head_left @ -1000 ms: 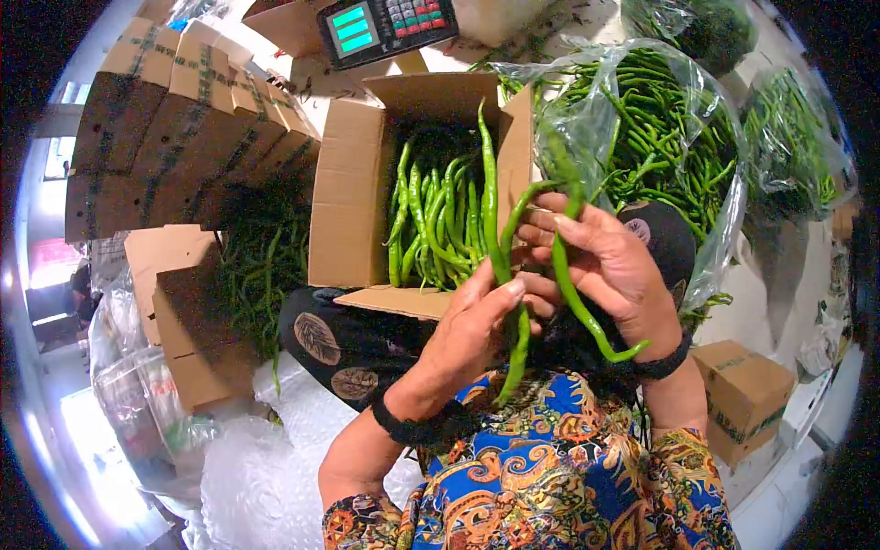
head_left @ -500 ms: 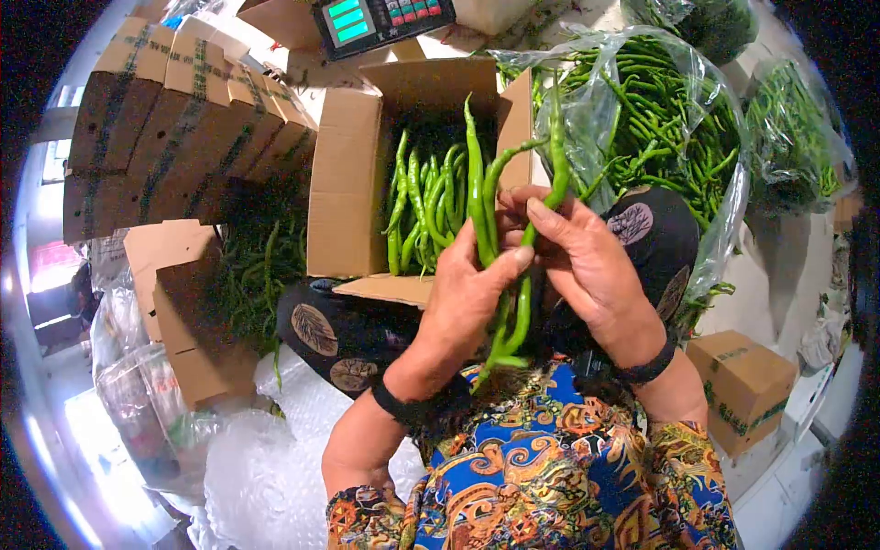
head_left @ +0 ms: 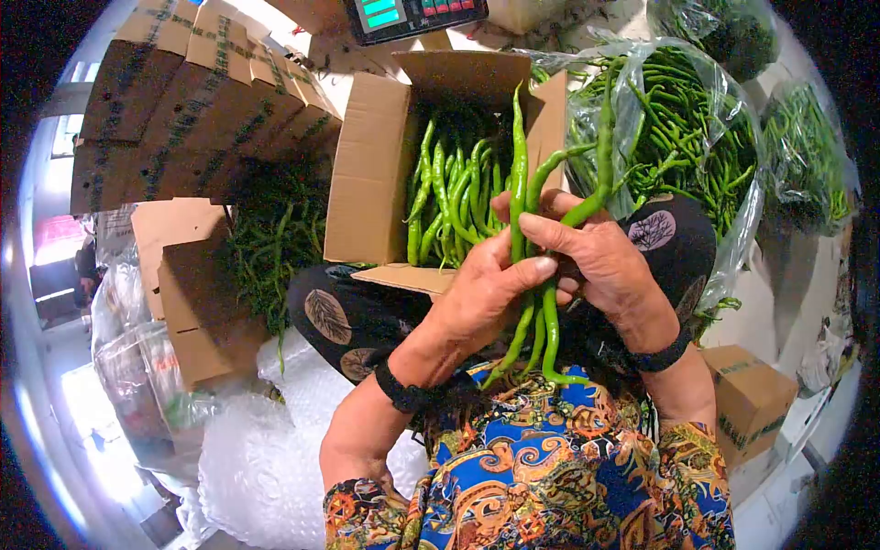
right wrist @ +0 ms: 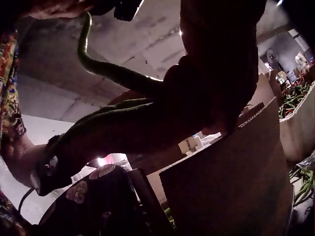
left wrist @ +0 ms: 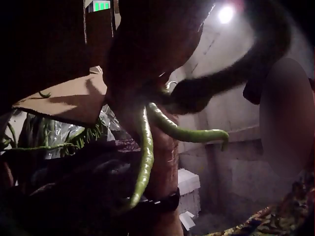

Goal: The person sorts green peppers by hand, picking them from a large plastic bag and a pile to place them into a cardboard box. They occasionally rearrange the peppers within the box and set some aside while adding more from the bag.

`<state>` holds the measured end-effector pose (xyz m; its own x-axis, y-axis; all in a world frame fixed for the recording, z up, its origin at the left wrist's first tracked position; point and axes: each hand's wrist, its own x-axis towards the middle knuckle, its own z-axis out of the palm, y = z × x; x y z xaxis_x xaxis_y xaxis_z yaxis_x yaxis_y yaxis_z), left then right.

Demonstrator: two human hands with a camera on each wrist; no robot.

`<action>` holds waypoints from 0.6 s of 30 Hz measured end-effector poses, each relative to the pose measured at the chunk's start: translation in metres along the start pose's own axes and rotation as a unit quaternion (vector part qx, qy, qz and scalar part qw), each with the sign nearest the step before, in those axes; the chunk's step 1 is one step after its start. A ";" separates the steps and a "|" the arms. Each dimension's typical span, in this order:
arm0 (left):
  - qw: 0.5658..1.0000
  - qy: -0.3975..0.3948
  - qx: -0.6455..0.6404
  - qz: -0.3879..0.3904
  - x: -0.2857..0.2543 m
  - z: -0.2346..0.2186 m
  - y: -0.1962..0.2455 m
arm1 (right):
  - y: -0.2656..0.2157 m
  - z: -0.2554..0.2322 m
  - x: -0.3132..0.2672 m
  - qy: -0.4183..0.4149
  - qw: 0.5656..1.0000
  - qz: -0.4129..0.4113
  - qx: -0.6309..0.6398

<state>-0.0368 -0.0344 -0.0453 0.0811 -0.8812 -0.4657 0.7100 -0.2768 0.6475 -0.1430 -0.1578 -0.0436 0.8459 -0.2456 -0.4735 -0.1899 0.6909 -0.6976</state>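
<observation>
In the head view, three long green chili peppers (head_left: 519, 156) come together between the two hands, tips up and lower ends hanging below. The left hand (head_left: 481, 284) grips the bunch with its thumb across the front. Close against it, the right hand (head_left: 600, 261) holds the rightmost chili pepper (head_left: 605, 151) under its thumb, fingers partly hidden behind the bunch. Two hanging pepper ends (left wrist: 145, 157) show in the left wrist view. The right wrist view is dark, with a bent chili pepper (right wrist: 110, 73) running out of the hands. Behind them stands an open cardboard box (head_left: 367, 174) holding several chili peppers (head_left: 449, 197).
A clear plastic bag (head_left: 747, 183) full of chili peppers lies right of the box. Stacked cartons (head_left: 156, 119) stand at the left, above an opened carton (head_left: 206, 312). A scale (head_left: 417, 18) is at the back; a small closed carton (head_left: 752, 399) sits at the right.
The right hand has brought its chili pepper leftward against those in the left hand, so the lower ends now hang together. The head view has shifted slightly.
</observation>
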 end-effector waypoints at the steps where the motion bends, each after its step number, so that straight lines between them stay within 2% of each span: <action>1: 1.000 0.000 0.001 0.003 -0.003 0.000 0.002 | 0.002 -0.002 0.003 -0.001 1.000 -0.001 -0.002; 3: 0.998 0.035 0.000 0.043 -0.007 -0.002 0.008 | 0.006 -0.007 0.010 -0.049 0.994 -0.004 0.099; 4: 0.996 0.053 -0.039 0.067 -0.005 -0.008 0.006 | 0.004 0.003 0.011 0.008 0.992 -0.023 0.126; 5: 0.993 0.076 -0.049 0.075 -0.007 -0.013 0.012 | 0.009 -0.006 0.017 -0.036 0.992 -0.033 0.116; 7: 0.987 0.136 -0.029 0.083 -0.008 -0.027 0.022 | 0.014 -0.006 0.023 0.017 0.993 -0.083 0.081; 8: 0.985 0.144 -0.024 0.092 -0.007 -0.033 0.023 | 0.014 -0.003 0.027 0.014 0.993 -0.085 0.082; 9: 0.985 0.145 -0.021 0.092 -0.008 -0.032 0.025 | 0.011 0.005 0.032 0.000 0.994 -0.074 0.075; 11: 0.995 0.086 -0.006 0.057 -0.010 -0.026 0.027 | 0.009 0.005 0.038 -0.010 0.995 -0.066 0.071; 13: 0.995 0.082 0.007 0.053 -0.009 -0.025 0.027 | 0.005 0.002 0.046 -0.028 0.997 -0.039 0.058; 14: 0.987 0.128 0.069 0.070 -0.009 -0.029 0.029 | 0.001 0.004 0.048 0.037 0.994 -0.104 -0.006; 15: 0.972 0.175 0.129 0.085 -0.010 -0.034 0.032 | -0.004 0.002 0.050 0.058 0.988 -0.137 -0.041; 16: 0.971 0.208 0.049 0.106 -0.010 -0.040 0.036 | -0.011 0.000 0.048 0.093 0.984 -0.129 -0.082; 18: 0.963 0.229 0.017 0.143 -0.015 -0.055 0.048 | -0.019 -0.008 0.052 0.138 0.971 -0.122 -0.152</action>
<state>0.0342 -0.0137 -0.0409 0.5756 -0.6636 -0.4778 0.5901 -0.0675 0.8045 -0.0998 -0.1893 -0.0590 0.7271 -0.5783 -0.3701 -0.1743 0.3659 -0.9142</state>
